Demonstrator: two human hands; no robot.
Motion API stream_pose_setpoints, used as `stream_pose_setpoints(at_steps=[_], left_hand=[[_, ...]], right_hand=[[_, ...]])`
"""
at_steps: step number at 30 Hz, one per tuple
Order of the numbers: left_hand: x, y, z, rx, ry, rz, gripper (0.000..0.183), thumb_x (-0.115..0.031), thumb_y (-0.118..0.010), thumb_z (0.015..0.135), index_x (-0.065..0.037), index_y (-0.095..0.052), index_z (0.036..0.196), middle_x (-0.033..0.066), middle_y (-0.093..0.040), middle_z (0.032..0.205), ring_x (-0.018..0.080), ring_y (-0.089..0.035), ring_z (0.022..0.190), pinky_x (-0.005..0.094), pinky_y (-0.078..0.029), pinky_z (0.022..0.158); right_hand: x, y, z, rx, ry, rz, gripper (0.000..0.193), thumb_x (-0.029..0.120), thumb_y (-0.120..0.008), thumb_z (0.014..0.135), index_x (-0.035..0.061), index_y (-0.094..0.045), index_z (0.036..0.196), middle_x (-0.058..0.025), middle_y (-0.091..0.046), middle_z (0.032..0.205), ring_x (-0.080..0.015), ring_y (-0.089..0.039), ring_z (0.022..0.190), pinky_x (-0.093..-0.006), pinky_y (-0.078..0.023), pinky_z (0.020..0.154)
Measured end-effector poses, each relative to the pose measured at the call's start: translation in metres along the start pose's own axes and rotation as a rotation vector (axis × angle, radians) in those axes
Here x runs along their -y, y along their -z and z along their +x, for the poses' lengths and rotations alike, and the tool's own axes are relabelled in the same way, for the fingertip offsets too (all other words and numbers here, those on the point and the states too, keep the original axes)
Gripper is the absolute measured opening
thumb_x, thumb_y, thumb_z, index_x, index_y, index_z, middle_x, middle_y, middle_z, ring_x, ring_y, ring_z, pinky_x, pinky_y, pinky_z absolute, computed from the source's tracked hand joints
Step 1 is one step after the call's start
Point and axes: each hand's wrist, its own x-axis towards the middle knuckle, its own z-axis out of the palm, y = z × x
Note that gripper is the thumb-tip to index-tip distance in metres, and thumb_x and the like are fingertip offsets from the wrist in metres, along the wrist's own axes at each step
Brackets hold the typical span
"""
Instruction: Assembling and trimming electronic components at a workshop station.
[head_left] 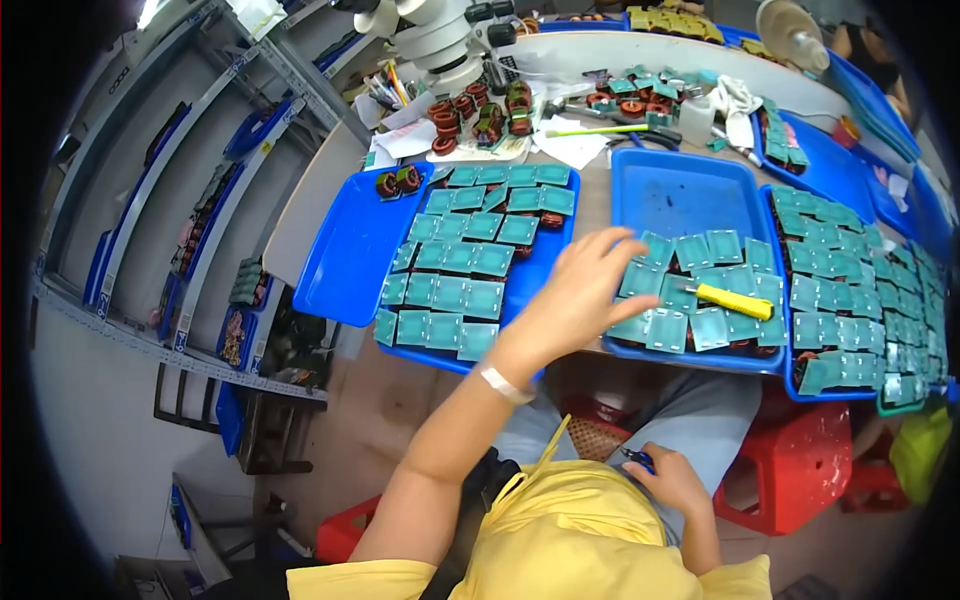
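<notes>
My left hand reaches over the left edge of the middle blue tray, its thumb and fingers apart. Nothing shows between them. Closest to its fingertips are square teal-topped parts, with copper-red windings peeking out beneath some. A yellow-handled tool lies across these parts. Low over my lap, my right hand is closed round small blue-handled pliers; their tips are hard to make out. Left of my left hand, a blue tray carries rows of the same teal-topped parts.
Another blue tray at the left bears two wound coils. More teal-topped parts fill trays at the right. A microscope, loose coils and a white bottle stand farther back. Metal shelving rises left; red stools stand below.
</notes>
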Motion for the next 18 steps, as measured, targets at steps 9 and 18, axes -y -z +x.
stream_pose_setpoints(at_steps=[9,18], left_hand=[[0.031,0.076,-0.131,0.17,0.319,0.33,0.051,-0.026,-0.081,0.059,-0.011,-0.055,0.1,0.0105,-0.039,0.129,0.0346,-0.027,0.129,0.0485,-0.024,0.104],[0.052,0.068,-0.133,0.112,0.261,0.191,0.051,-0.017,-0.081,0.054,-0.009,-0.052,0.095,0.0092,-0.043,0.121,0.0339,-0.028,0.128,0.0462,-0.025,0.104]], right_hand=[[0.03,0.009,0.022,-0.101,0.075,-0.062,0.032,0.028,-0.064,0.08,0.0,-0.052,0.089,-0.0192,-0.055,0.072,-0.0341,-0.052,0.064,-0.034,-0.044,0.061],[0.101,0.012,0.039,-0.142,0.308,0.378,0.02,0.015,-0.064,0.079,0.0013,-0.053,0.09,-0.0111,-0.057,0.077,-0.0204,-0.057,0.071,-0.0311,-0.045,0.063]])
